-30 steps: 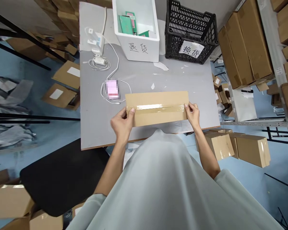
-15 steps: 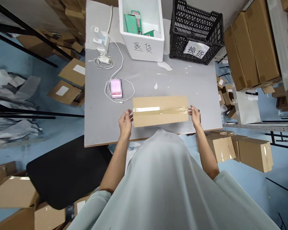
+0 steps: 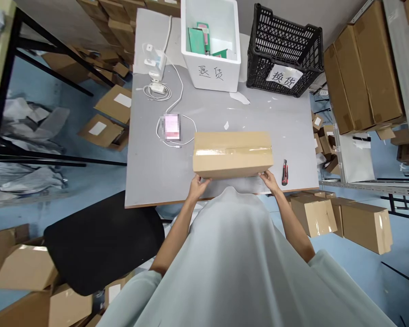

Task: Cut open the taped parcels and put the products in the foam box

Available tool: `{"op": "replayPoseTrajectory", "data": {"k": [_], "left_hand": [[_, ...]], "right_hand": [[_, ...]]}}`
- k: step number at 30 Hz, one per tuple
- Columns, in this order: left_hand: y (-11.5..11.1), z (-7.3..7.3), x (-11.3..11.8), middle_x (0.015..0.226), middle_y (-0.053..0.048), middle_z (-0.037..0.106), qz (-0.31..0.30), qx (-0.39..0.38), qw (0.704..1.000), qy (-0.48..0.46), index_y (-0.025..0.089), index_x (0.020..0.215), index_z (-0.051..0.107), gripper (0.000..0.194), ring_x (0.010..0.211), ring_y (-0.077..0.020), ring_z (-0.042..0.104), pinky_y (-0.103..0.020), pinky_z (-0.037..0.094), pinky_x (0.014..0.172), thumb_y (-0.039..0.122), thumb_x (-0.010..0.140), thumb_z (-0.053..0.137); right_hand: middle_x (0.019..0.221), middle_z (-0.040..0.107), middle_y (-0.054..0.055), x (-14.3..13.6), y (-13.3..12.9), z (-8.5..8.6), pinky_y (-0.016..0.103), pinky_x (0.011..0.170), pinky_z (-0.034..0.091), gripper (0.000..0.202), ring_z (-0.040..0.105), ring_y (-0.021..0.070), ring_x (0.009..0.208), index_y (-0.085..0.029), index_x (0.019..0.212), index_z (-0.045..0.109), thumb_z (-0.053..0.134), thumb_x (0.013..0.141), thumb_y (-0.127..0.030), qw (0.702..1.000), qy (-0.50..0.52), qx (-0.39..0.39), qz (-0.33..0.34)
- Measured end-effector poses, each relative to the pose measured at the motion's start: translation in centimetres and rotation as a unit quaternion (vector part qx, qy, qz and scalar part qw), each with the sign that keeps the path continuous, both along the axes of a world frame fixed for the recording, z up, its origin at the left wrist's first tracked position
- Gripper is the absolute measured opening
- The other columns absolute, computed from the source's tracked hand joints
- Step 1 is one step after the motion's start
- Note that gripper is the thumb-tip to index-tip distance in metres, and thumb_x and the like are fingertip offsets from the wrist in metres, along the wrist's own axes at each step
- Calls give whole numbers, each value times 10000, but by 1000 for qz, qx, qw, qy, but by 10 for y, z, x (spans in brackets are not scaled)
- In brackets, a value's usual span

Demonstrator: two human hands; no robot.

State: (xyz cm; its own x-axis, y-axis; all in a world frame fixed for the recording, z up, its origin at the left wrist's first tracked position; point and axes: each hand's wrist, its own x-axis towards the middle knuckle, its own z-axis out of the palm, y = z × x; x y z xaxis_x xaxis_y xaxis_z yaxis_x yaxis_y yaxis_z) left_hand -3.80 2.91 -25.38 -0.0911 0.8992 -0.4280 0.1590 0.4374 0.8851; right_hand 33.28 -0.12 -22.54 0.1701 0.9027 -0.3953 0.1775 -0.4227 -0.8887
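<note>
A long cardboard box (image 3: pixel 232 152) with clear tape along its top lies across the near part of the table, tilted so that its near side shows. At the left end of its near lower edge, my left hand (image 3: pixel 198 186) is closed on the cardboard with the fingertips partly under it. My right hand (image 3: pixel 269 181) grips the same edge near the right end, its fingertips partly hidden. Just right of that hand lies a red and black utility knife (image 3: pixel 285 172).
A white bin (image 3: pixel 211 75) with green packets and a black crate (image 3: pixel 284 75) stand at the table's back. A power strip (image 3: pixel 158 66), white cables and a blurred pink item (image 3: pixel 172 127) are on the left. A black chair (image 3: pixel 105 240) stands front left.
Both hands have shifted from the box's ends to its near lower edge. The box has tipped, showing more of its near side. The utility knife now shows fully beside my right hand.
</note>
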Motion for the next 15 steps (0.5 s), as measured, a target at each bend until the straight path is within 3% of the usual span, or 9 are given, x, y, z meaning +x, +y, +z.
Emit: {"op": "replayPoseTrajectory", "data": {"k": [3,7,9,12,15], "left_hand": [[-2,21,-5,1434,-162,795,13,29,999,-16,188,1323,791,517,1487,-341,671,-531,461,1345,430,868,816],[3,57,-4,1471,-139,793,30,78,996,-21,172,1442,769,592,1392,-338,731,-475,578,1235,566,1001,739],[9,66,-1,1451,-136,804,23,100,995,-8,158,1466,762,639,1349,-335,749,-448,603,1188,619,1025,717],[14,62,5,1418,-137,817,7,107,994,-7,148,1452,767,678,1316,-325,765,-414,607,1164,662,1014,714],[13,41,11,1360,-153,837,13,75,997,-5,132,1391,786,683,1275,-335,783,-431,612,1154,679,986,723]], "right_hand": [[1437,765,160,5,-3,19,534,1319,478,720,641,351,1443,-223,1422,790,725,935,-748,998,-31,43,-13],[1255,738,152,16,-1,41,531,1241,542,724,680,330,1255,-230,1550,758,655,1014,-706,989,-130,66,-17],[1172,737,143,22,4,46,528,1192,567,710,678,324,1183,-231,1575,748,625,1041,-682,985,-157,65,0],[1120,745,131,28,14,40,525,1157,578,700,673,322,1131,-235,1571,755,619,1043,-675,983,-171,64,11],[1050,766,114,29,23,25,521,1147,577,692,675,325,1091,-237,1526,786,641,1020,-687,983,-174,48,13]]}}
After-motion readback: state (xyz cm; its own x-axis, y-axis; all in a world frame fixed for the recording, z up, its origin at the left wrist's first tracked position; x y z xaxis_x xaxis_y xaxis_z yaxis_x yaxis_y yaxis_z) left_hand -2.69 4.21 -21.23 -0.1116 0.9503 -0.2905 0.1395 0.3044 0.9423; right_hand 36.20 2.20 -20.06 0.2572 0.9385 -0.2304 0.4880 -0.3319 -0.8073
